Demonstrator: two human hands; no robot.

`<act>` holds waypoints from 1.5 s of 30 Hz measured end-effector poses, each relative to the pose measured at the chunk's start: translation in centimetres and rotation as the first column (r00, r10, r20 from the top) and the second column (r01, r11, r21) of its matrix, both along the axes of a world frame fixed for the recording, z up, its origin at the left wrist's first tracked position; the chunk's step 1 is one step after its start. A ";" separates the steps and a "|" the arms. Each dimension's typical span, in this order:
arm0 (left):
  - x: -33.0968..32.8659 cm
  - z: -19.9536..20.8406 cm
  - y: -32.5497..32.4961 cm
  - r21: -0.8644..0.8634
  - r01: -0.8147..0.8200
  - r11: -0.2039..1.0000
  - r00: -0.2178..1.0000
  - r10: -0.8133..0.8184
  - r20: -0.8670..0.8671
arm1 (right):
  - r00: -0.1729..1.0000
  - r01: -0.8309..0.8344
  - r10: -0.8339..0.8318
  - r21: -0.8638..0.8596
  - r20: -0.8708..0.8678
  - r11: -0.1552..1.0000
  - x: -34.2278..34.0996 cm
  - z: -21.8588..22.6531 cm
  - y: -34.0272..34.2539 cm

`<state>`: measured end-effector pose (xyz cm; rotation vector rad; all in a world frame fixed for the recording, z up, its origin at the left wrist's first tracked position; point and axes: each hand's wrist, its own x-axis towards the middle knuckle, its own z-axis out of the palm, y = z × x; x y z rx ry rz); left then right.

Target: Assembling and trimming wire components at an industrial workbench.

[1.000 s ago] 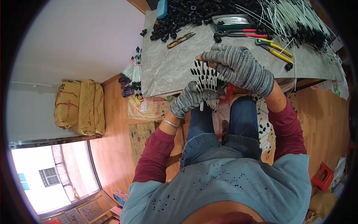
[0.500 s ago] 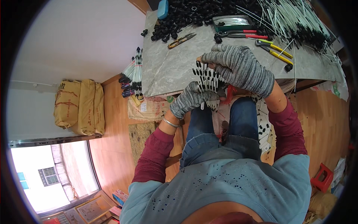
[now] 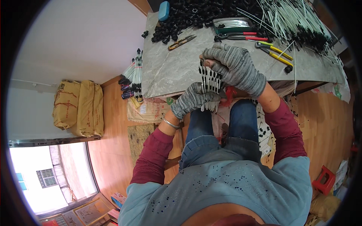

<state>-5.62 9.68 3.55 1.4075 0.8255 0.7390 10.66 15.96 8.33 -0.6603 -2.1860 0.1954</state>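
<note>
Just off the table's near edge, above my knees, I hold a bundle of thin white rods with black tips (image 3: pixel 211 82). My left hand (image 3: pixel 193 100), in a grey knitted fingerless glove, is wrapped round the rods' lower part. My right hand (image 3: pixel 238 68), gloved the same way, is at the upper end, with thumb and fingers pinched together at the black tips. Its fingers hide some of the tips, so I cannot tell exactly which rod they grip. The black tips stand fanned at slightly different heights.
On the grey marbled table (image 3: pixel 162 71) lie scissors (image 3: pixel 181 42), red-handled pliers (image 3: pixel 245 37), yellow-handled pliers (image 3: pixel 277 52), a green tray of wires (image 3: pixel 233 25), a heap of black fittings (image 3: pixel 196 13) and a pile of white rods (image 3: pixel 298 22). Bundled rods (image 3: pixel 132 75) stand left of it.
The rods have drawn closer together and stand more upright in my left hand. My right hand has moved slightly left and down over the tips.
</note>
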 end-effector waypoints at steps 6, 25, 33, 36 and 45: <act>0.2 0.1 0.2 0.228 0.095 0.969 0.977 -0.046 -0.210 | 0.880 -0.119 -0.031 -0.282 -0.474 0.952 1.3 0.0 0.2; 0.8 0.3 -0.1 0.136 -0.013 0.991 0.998 0.021 -0.059 | 0.987 0.092 -0.098 -0.053 -0.128 0.994 2.8 1.5 -2.8; 1.1 -0.3 0.1 -0.194 -0.037 0.980 0.977 0.077 0.198 | 0.810 -0.031 -0.214 -0.404 -0.546 0.914 4.5 0.1 -2.6; 1.0 -0.3 0.3 -0.121 -0.028 0.992 0.987 0.046 0.152 | 0.756 -0.029 -0.311 -0.504 -0.576 0.863 4.8 -2.3 -0.9; 1.0 -0.3 0.0 -0.118 -0.022 0.993 0.992 0.037 0.121 | 0.815 0.093 -0.199 0.216 0.545 0.972 -2.4 -9.0 4.2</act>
